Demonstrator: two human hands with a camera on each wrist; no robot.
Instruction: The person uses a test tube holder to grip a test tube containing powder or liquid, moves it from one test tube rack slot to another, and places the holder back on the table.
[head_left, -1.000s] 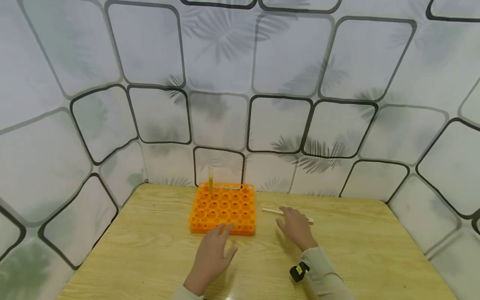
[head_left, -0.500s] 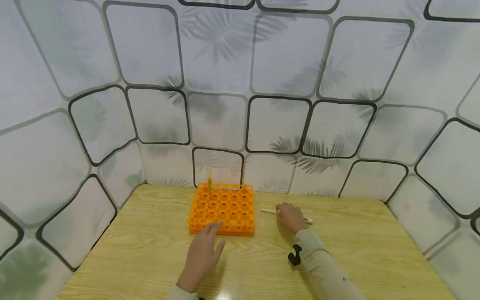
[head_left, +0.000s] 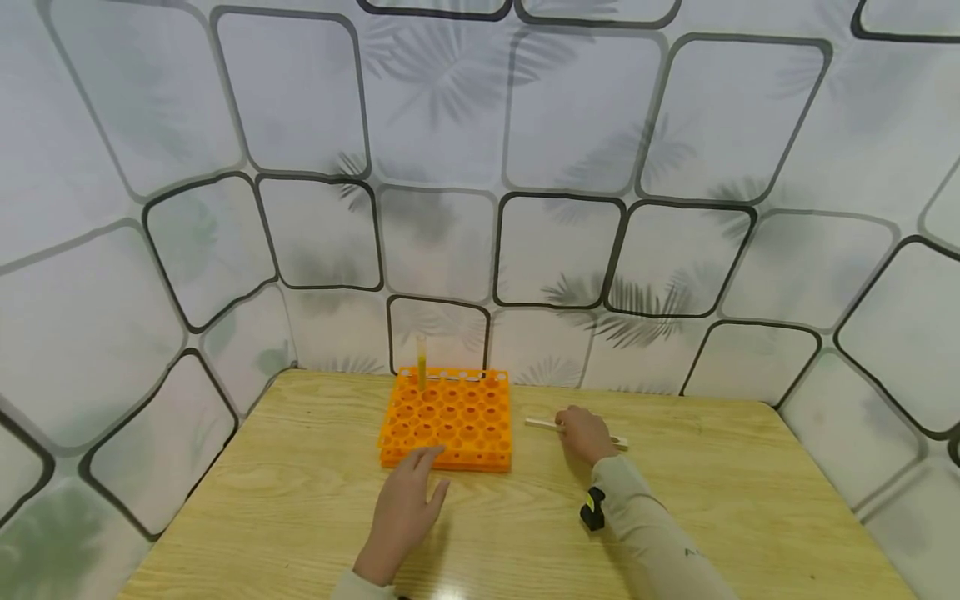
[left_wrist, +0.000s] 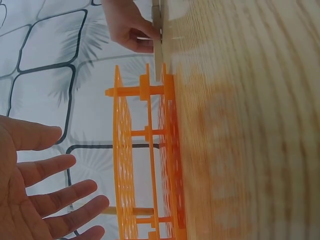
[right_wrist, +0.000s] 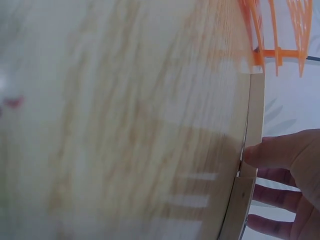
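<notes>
On the wooden table lies a long, pale wooden test tube clamp (head_left: 542, 423), right of the orange rack. My right hand (head_left: 585, 433) grips it near its middle, thumb on one side and fingers on the other, as the right wrist view shows the clamp (right_wrist: 255, 110) along the tabletop. The orange test tube rack (head_left: 450, 417) has rows of round holes. One test tube (head_left: 422, 362) with yellow liquid stands upright in its back left part. My left hand (head_left: 405, 508) hovers before the rack's front edge, fingers spread and holding nothing; the left wrist view shows it apart from the rack.
The light wood table (head_left: 720, 517) reaches back to a patterned wall covering (head_left: 555, 250), which also closes in the left and right sides. The rack stands near the back edge. A black wrist device (head_left: 592, 508) sits on my right wrist.
My right hand, with fingers extended over the clamp a second ago, has curled them and now grips it. The left hand has drawn slightly back and left. Rack and tube stay put.
</notes>
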